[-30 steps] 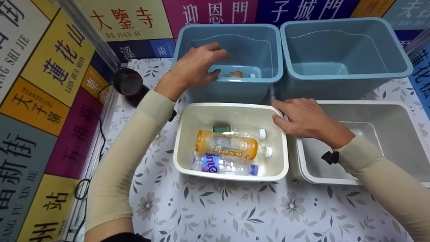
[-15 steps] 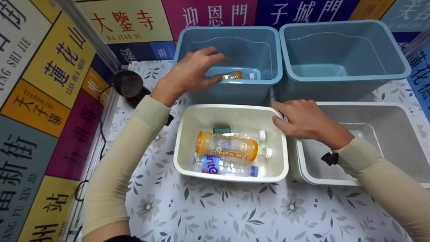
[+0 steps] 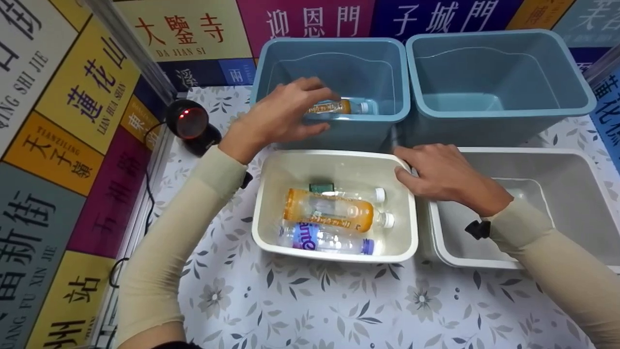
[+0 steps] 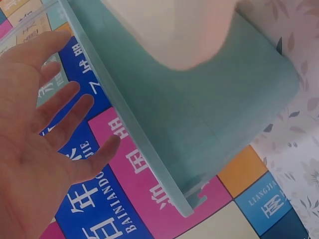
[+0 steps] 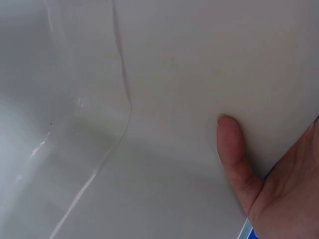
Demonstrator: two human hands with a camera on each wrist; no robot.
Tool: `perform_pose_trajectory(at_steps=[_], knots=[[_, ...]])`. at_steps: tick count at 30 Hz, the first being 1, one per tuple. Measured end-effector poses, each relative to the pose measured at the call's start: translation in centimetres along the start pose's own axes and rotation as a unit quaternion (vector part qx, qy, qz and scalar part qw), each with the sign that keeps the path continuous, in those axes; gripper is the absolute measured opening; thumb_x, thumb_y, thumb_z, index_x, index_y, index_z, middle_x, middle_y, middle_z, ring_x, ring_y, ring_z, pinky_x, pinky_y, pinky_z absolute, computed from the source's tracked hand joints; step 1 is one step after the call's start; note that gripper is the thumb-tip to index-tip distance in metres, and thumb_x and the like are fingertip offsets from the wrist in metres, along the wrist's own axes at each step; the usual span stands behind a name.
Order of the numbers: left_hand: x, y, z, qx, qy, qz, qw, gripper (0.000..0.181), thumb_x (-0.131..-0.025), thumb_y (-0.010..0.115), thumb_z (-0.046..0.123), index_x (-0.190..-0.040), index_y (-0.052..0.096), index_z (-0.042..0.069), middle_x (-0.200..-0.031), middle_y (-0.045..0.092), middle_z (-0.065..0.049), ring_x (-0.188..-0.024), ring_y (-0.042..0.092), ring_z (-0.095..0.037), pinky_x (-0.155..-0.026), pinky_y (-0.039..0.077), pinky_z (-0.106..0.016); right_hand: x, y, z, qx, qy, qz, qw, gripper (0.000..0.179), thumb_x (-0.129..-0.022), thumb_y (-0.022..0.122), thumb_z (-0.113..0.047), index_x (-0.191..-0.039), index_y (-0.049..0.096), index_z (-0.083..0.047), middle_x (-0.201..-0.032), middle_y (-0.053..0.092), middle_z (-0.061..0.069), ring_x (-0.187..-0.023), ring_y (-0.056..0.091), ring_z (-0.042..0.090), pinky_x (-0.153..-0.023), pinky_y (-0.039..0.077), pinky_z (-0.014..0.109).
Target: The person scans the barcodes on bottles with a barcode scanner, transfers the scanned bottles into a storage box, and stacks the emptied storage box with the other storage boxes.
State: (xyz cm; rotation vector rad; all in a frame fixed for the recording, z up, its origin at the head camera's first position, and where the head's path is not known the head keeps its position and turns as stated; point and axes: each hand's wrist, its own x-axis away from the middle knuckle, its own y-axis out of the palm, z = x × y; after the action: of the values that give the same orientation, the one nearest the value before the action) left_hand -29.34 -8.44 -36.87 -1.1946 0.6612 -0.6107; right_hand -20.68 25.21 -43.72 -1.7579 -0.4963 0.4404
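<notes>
My left hand (image 3: pixel 293 111) hovers over the front rim of the left blue bin (image 3: pixel 334 42), fingers spread and relaxed with nothing in them. Its palm and loose fingers show in the left wrist view. An orange-labelled bottle (image 3: pixel 334 106) with a white cap lies in that bin, partly covered by the hand. With my right hand (image 3: pixel 436 172) I grip the back right corner of the cream bin (image 3: pixel 334 257). Inside it lie a clear bottle (image 3: pixel 356 194) with a green label, an orange-labelled bottle (image 3: pixel 329 211) and a purple-capped bottle (image 3: pixel 334 240).
A second blue bin (image 3: pixel 503 114) stands at the back right. In front of it is a whitish bin (image 3: pixel 484 263), right beside the cream one. A black scanner-like device (image 3: pixel 191 123) with a cable stands at left. Sign-covered panels (image 3: pixel 310 19) border the table.
My left hand has shifted slightly right and toward me, uncovering more of the bottle in the left blue bin. Red lights now show on the black device. My right hand keeps its place.
</notes>
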Motion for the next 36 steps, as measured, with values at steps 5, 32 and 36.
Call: perform_pose_trajectory(at_steps=[5, 32, 36], knots=[[0.3, 0.3, 0.5, -0.014, 0.007, 0.006, 0.9999, 0.049, -0.093, 0.065, 0.049, -0.138, 0.057, 0.033, -0.143, 0.055, -0.002, -0.133, 0.050, -0.021, -0.107, 0.047, -0.053, 0.0, 0.1, -0.1, 0.004, -0.005, 0.010, 0.9999, 0.017, -0.098, 0.050, -0.036, -0.086, 0.053, -0.025, -0.063, 0.047, -0.003, -0.054, 0.043, 0.017, -0.040, 0.026, 0.033], [1.8, 1.6, 1.8, -0.012, 0.041, 0.035, 0.9985, 0.049, -0.094, 0.064, 0.049, -0.140, 0.055, 0.034, -0.145, 0.052, 0.001, -0.136, 0.045, -0.019, -0.107, 0.044, -0.059, 0.0, 0.1, 0.1, 0.002, -0.004, 0.006, 1.0000, 0.016, -0.098, 0.050, -0.036, -0.089, 0.054, -0.024, -0.064, 0.049, -0.004, -0.056, 0.047, 0.016, -0.044, 0.030, 0.032], [1.9, 1.8, 2.1, -0.015, 0.046, 0.035, 0.9982, 0.048, -0.094, 0.064, 0.047, -0.139, 0.056, 0.033, -0.144, 0.053, 0.001, -0.136, 0.045, -0.019, -0.107, 0.043, -0.060, 0.0, 0.1, 0.2, 0.001, -0.009, 0.012, 0.9999, 0.016, -0.098, 0.050, -0.036, -0.089, 0.054, -0.024, -0.063, 0.049, -0.004, -0.056, 0.046, 0.016, -0.044, 0.030, 0.032]])
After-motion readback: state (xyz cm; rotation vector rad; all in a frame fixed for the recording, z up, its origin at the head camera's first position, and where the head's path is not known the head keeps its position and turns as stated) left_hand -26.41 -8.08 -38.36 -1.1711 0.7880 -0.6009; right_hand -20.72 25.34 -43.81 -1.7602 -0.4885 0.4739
